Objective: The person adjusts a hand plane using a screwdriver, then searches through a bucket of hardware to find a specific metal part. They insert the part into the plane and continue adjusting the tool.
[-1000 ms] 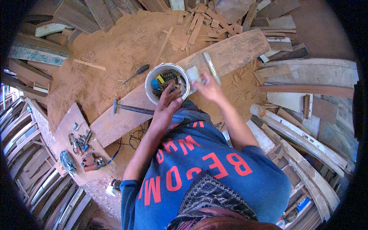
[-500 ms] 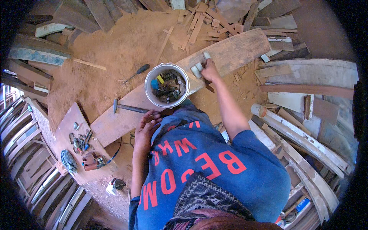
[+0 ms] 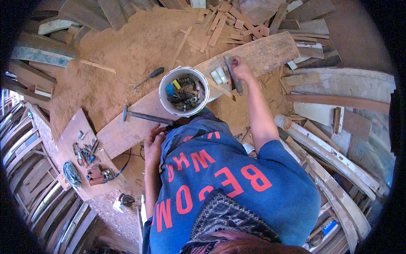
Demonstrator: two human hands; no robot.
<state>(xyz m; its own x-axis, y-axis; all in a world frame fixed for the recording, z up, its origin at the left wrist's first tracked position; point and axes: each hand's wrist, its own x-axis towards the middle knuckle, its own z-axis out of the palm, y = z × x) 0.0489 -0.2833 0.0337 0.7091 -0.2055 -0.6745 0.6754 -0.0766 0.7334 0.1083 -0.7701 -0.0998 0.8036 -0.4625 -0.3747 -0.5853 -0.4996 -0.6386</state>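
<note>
Change: since half a second ago the left hand went from the knee down to the plank edge; right hand stayed on the plank.
Right hand: closed around a long dark tool, at 12 o'clock.
Left hand: fingers bent, resting on the wide plank; holds nothing.
White bucket: full of metal parts, at 11 o'clock, just beside the tool.
Hammer: lies at 10 o'clock on the plank.

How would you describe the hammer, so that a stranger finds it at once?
Find the long wooden plank lying across the sawdust, with a white bucket on it. The hammer lies on the plank just left of the bucket, near the left hand; unlike the screwdriver, it has a crosswise metal head.
</note>
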